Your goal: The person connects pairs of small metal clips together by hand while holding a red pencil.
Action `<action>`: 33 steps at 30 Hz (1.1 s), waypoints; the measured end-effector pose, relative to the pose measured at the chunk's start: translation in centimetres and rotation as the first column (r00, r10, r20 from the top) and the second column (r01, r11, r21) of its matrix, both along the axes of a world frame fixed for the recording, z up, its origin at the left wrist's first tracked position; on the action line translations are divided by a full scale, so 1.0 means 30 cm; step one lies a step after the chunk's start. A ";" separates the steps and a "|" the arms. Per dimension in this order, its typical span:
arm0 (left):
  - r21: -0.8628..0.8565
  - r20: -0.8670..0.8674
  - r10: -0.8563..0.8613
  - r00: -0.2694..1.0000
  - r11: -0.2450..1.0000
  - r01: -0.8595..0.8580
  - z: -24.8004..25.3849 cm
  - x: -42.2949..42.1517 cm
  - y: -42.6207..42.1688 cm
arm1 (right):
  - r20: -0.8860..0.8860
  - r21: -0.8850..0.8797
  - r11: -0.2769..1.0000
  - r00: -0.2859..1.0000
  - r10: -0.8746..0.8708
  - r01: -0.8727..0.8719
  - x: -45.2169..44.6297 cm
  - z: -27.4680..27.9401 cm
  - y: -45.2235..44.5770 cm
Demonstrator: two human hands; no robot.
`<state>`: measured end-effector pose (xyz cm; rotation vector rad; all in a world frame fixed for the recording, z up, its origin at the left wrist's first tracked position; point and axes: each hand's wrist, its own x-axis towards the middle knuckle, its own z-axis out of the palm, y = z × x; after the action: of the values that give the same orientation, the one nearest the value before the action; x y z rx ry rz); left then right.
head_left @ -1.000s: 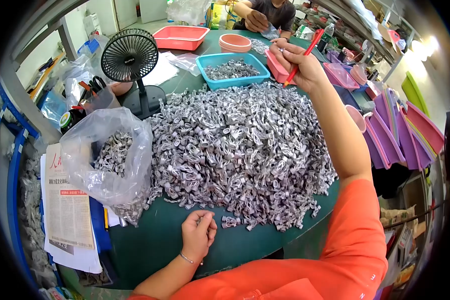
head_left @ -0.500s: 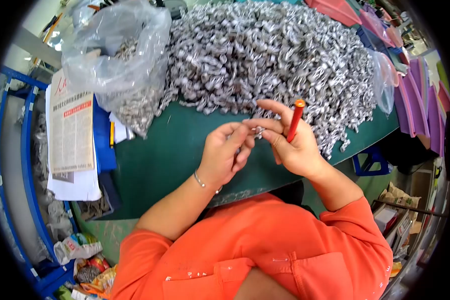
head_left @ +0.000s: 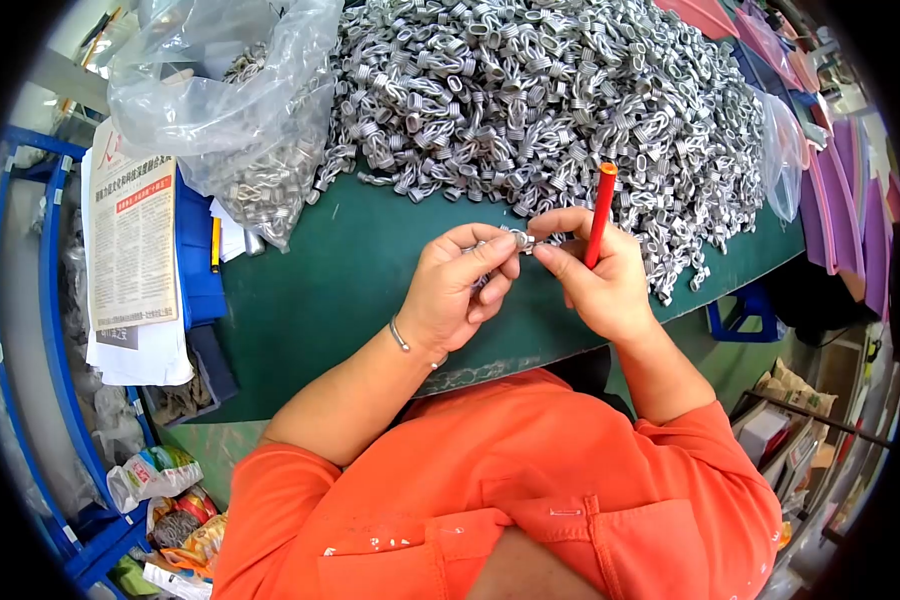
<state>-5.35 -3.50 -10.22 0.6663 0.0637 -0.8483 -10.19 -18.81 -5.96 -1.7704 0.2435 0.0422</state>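
Observation:
My left hand (head_left: pixel 460 285) pinches a small silvery metal piece (head_left: pixel 523 240) between thumb and forefinger, over the green table's front part. On the right, my right hand (head_left: pixel 600 275) has its thumb and forefinger at the other side of that piece. A red pen (head_left: pixel 601 215) stands up out of my right hand, held between its fingers. Just beyond both hands lies a large heap of similar grey metal pieces (head_left: pixel 540 110). Whatever else is inside the curled fingers of my left hand is hidden.
A clear plastic bag (head_left: pixel 260 150) with more metal pieces is at the left, beside a newspaper (head_left: pixel 135 245) on white papers. Purple trays (head_left: pixel 840 200) stand at the right. A blue stool (head_left: pixel 745 318) is below the table's right edge.
The view has tilted down from the far side of the table. My right hand has come back from there to my left hand, with the red pen. Both hands now meet at the small piece.

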 end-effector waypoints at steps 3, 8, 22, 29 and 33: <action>-0.005 -0.026 -0.016 1.000 1.000 0.016 -0.005 0.001 0.000 | 0.159 -0.004 1.000 0.987 -0.013 0.014 0.002 -0.030 0.000; 0.122 0.074 0.012 0.997 0.992 -0.021 -0.006 -0.016 -0.014 | 0.147 -0.110 0.994 0.989 0.024 -0.008 0.008 -0.022 -0.014; 0.183 0.118 0.047 0.992 0.981 -0.069 0.002 -0.009 -0.012 | -0.114 0.091 0.996 0.993 0.003 0.007 0.025 -0.005 -0.019; 0.189 0.107 0.048 0.993 0.980 -0.068 -0.002 -0.006 -0.011 | -0.118 0.089 0.996 0.993 0.023 -0.012 0.033 -0.009 -0.021; 0.185 0.096 0.045 0.994 0.981 -0.062 -0.002 -0.005 -0.011 | -0.104 0.116 0.993 0.994 0.031 -0.019 0.033 -0.024 -0.022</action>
<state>-5.51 -3.84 -10.29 0.8762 0.0795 -0.7646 -9.21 -19.46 -6.67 -1.6583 0.2899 0.1651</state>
